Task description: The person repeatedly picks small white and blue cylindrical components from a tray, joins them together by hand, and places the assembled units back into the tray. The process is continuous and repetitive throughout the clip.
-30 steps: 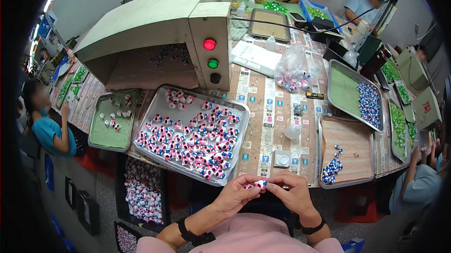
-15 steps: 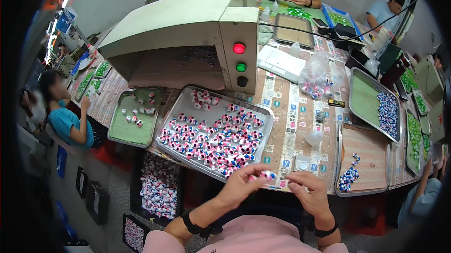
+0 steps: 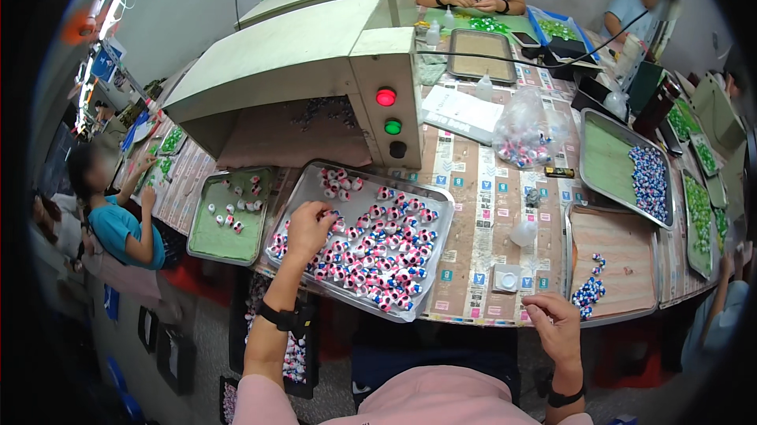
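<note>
My left hand (image 3: 309, 229) reaches over the left half of a metal tray (image 3: 444, 224), its fingers pinched at a small pink, white and blue figure (image 3: 338, 225) that they partly cover. Many similar figures (image 3: 378, 255) lie in rows and clusters on the tray's pale liner. Off the table's front edge, my right hand (image 3: 556, 329) is raised with thumb and fingers curled together. Whatever may be between those fingertips is too small to make out. Close by are a white square block with a round top (image 3: 505, 278) and a tray of small blue-and-white pieces (image 3: 587, 295).
A large cream oven-like machine (image 3: 276, 70) with lit lamps stands behind the tray. To its left is a green-lined tray (image 3: 229, 240) with some figures. A squeeze bottle (image 3: 523, 233), a plastic bag of figures (image 3: 527, 129) and another tray (image 3: 603, 161) lie rightward. Several people sit around.
My left hand has moved from in front of my chest, where it held a figure, forward and left over the tray. My right hand has shifted right and down, away from it.
</note>
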The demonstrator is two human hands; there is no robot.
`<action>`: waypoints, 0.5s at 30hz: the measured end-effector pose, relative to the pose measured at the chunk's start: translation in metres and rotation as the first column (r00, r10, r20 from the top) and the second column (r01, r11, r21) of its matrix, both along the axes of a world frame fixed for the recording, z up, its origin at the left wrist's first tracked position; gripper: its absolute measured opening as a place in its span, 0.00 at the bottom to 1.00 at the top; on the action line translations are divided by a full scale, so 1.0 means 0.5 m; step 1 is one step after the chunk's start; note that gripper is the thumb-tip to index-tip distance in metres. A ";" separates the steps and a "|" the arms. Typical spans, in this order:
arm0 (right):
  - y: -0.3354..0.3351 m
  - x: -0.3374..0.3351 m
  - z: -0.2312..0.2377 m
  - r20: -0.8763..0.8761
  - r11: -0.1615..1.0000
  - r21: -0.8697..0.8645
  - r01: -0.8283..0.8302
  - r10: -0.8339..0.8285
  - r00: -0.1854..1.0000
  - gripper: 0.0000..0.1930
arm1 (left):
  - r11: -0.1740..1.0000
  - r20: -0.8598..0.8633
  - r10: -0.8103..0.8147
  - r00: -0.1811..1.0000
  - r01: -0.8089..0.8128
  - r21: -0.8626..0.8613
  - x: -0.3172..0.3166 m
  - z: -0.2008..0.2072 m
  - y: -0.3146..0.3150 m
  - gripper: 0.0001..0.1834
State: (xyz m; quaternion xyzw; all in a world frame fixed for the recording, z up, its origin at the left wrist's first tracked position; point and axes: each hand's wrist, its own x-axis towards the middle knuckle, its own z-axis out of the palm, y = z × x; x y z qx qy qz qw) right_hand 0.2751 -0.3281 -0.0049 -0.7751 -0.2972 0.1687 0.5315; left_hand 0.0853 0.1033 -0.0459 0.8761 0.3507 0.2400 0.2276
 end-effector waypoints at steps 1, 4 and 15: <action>-0.007 0.008 -0.002 0.020 1.000 0.003 0.016 -0.016 1.000 0.07 | 1.000 -0.035 -0.006 0.999 0.006 0.004 -0.002 -0.002 0.007 0.11; -0.040 0.049 0.007 0.134 0.991 -0.057 0.122 -0.113 0.984 0.08 | 0.999 -0.101 -0.050 0.994 0.050 0.001 -0.001 -0.003 0.010 0.12; -0.147 0.261 -0.065 0.605 0.884 -0.223 0.410 -0.204 0.770 0.08 | 0.926 0.224 0.109 0.969 -0.017 -0.378 -0.036 0.020 -0.054 0.15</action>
